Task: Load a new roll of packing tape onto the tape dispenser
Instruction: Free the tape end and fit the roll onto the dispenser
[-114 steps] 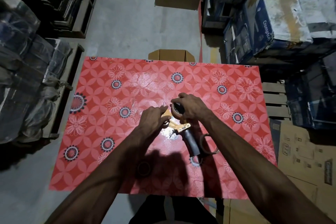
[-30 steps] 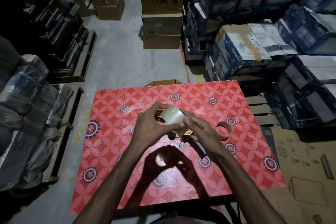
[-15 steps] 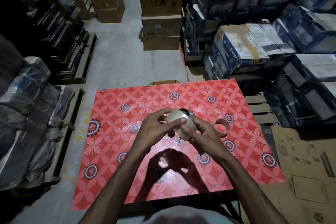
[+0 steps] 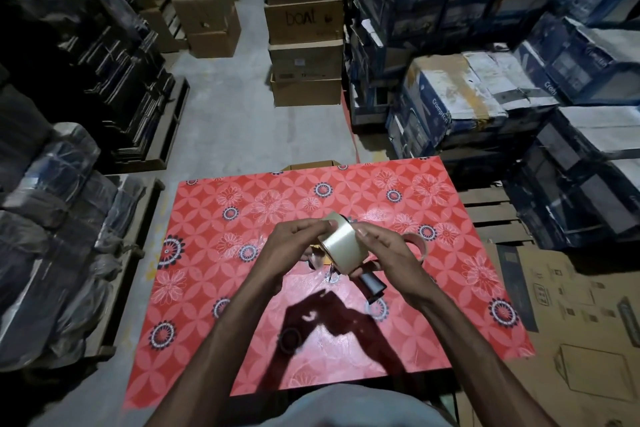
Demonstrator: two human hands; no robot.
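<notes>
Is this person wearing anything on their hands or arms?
No. The left hand and right hand are bare, with no gloves, rings or watch visible. Both forearms are uncovered, no sleeves in view. A pale grey garment shows at the bottom edge.

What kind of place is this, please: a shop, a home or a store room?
Most likely a warehouse or stockroom: cardboard cartons stand stacked on the bare concrete floor, blue printed boxes are piled high on the right, and plastic-wrapped bundles lie stacked on the left.
</notes>
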